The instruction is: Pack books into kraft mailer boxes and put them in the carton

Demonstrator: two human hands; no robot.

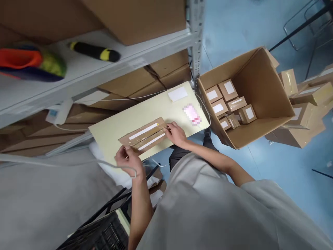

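A long, flat cardboard box (pixel 144 138) lies at a slant on the pale yellow board in front of me. White label strips run along it on both sides of a taped seam, and the clear tape shines. My left hand (pixel 129 161) has its fingers curled at the near left end of the box. At the right end, my right hand (pixel 177 134) pinches the box's edge near the seam, thumb and fingers together. Any loose bit of tape between the fingertips is too small to make out.
The pale board (pixel 142 108) also carries a white paper (pixel 178 93) and a blurred pink item (pixel 191 114). To the right stands a big open carton (pixel 262 83) holding several small labelled boxes. A metal shelf (pixel 153 52) borders the far side, and a cable (pixel 114 163) crosses near my left wrist.
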